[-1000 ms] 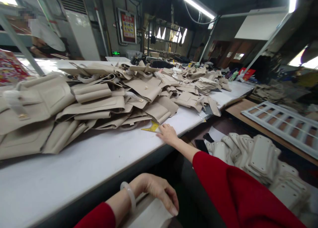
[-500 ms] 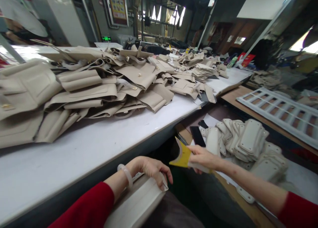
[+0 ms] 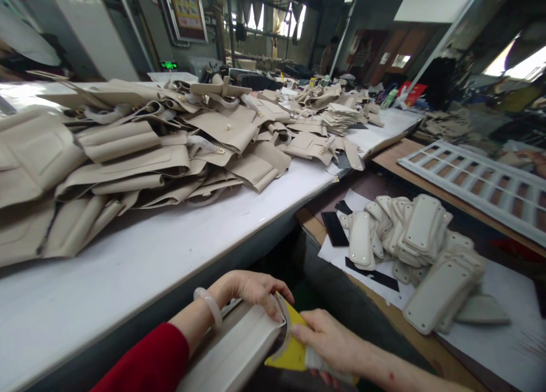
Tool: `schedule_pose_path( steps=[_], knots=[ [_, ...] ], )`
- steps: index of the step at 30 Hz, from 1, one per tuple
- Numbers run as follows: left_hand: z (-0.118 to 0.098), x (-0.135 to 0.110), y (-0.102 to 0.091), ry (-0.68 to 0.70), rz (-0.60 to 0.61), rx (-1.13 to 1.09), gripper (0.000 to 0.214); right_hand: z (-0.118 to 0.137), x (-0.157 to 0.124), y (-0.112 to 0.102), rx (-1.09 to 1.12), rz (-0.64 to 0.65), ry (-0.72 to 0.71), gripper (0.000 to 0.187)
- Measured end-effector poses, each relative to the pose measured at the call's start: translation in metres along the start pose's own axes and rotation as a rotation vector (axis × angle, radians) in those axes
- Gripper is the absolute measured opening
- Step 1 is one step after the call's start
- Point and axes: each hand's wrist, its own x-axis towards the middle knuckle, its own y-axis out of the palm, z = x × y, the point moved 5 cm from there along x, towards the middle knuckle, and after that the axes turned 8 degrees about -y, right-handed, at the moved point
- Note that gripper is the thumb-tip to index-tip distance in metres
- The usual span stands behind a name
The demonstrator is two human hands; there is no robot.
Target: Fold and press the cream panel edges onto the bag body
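Observation:
My left hand (image 3: 255,292), a pale bangle on its wrist, is closed over the end of a cream leather bag piece (image 3: 234,349) lying along my lap. Its fingers curl around the upper corner of that end. My right hand (image 3: 326,338) grips a flat yellow tool (image 3: 294,349) with a hollowed, crescent-shaped edge and a whitish handle part. The crescent edge lies against or very near the end of the bag piece, just under my left fingers. Whether it touches all along cannot be made out. The lower part of the bag piece runs out of the picture.
Beige leather bag parts (image 3: 170,147) lie heaped on the long white table (image 3: 170,267). To the right, stacked cream panels with studded corners (image 3: 420,227) rest on white paper beside a black phone-like slab (image 3: 335,228). A white slatted rack (image 3: 478,181) lies behind them.
My right hand has brought the yellow tool down and left to the end of the bag piece. My left hand keeps its hold. The view has shifted slightly.

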Motion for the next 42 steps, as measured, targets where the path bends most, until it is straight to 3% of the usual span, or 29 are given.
schedule_pose_path(
  steps=[12, 22, 28, 36, 42],
  knots=[
    [-0.003, -0.005, 0.000, -0.008, -0.018, -0.005, 0.080, -0.003, 0.010, 0.011, 0.039, 0.024, 0.043, 0.025],
    [0.001, -0.005, 0.000, 0.016, -0.023, -0.063, 0.087, 0.000, 0.011, 0.024, 0.085, -0.051, 0.228, 0.027],
    [0.010, -0.001, 0.000, 0.068, -0.043, -0.144, 0.095, 0.000, 0.016, 0.033, 0.127, -0.117, 0.195, 0.041],
    [0.018, 0.008, 0.004, 0.180, -0.065, -0.296, 0.091, -0.002, 0.027, 0.050, 0.212, -0.150, 0.177, 0.038],
    [0.018, 0.006, 0.001, 0.100, -0.124, -0.253, 0.100, -0.006, 0.045, 0.073, 0.358, -0.237, 0.114, 0.047]
  ],
)
